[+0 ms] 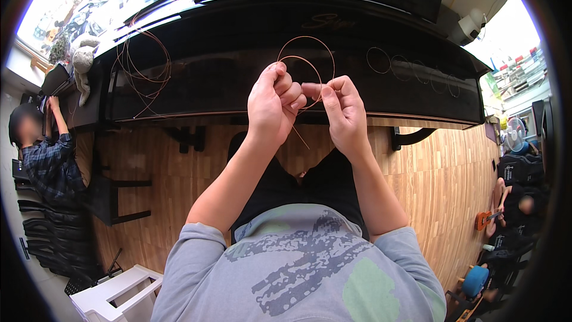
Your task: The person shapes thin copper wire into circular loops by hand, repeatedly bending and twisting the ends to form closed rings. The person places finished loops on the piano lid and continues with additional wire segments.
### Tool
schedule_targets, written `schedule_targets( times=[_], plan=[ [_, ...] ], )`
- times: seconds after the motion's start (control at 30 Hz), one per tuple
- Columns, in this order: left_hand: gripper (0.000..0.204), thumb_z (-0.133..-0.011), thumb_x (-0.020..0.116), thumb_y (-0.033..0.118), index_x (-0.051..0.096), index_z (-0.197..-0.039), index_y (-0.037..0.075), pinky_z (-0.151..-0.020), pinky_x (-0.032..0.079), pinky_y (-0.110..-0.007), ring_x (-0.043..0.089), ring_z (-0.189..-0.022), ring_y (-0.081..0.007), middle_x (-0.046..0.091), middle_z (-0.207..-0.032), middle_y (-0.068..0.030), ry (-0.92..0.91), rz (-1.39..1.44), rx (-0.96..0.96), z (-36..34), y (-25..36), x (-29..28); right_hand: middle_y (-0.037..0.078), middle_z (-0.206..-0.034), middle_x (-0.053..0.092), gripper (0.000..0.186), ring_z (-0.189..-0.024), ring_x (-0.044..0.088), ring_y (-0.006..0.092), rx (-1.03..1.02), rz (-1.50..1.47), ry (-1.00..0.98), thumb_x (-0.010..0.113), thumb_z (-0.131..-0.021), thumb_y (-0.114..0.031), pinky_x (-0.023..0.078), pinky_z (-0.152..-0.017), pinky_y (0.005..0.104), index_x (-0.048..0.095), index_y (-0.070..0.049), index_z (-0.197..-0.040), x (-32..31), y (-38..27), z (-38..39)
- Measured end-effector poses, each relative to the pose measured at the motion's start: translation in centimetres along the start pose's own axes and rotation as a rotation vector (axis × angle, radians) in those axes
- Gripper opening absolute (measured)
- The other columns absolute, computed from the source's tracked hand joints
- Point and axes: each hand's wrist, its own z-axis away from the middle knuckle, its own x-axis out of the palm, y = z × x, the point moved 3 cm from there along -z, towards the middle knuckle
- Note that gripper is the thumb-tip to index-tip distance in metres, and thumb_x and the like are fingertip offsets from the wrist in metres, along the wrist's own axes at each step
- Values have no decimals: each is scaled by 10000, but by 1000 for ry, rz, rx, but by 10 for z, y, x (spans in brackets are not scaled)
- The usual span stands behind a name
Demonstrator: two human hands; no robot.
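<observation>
Both of my hands are raised over the black piano lid, working on a thin copper-coloured string (307,37) bent into round loops. My left hand (271,104) is closed, fingers curled, with the string pinched in it. My right hand (345,107) pinches the string between thumb and index finger, just beside the left fingertips. One end of the string hangs below my hands toward my lap. Exactly how the string crosses between the fingers is hidden.
The black piano (238,42) spans the far side. On its lid lie a loose tangle of copper-coloured string (169,76) at left and several thin coiled rings (376,47) at right. A person (50,158) sits far left, near a black bench (116,200).
</observation>
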Motion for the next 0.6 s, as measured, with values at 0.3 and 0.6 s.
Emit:
schedule_targets(
  times=[0.3,0.6],
  plan=[
    [182,-1009,345,176,442,-869,111,-494,318,-249,283,-526,-77,274,-609,42,-21,55,-26,5,-5,1,64,-828,661,77,-743,540,80,-69,73,23,560,-927,-82,453,-697,240,501,-35,-913,2,-2,1],
    [191,-1015,329,172,440,-868,121,-531,329,-254,288,-544,-76,278,-623,46,-26,96,69,3,-5,-2,31,-729,574,141,-689,568,88,58,-44,81,568,-921,-41,448,-644,224,477,-37,-1030,8,-3,5]
  ],
)
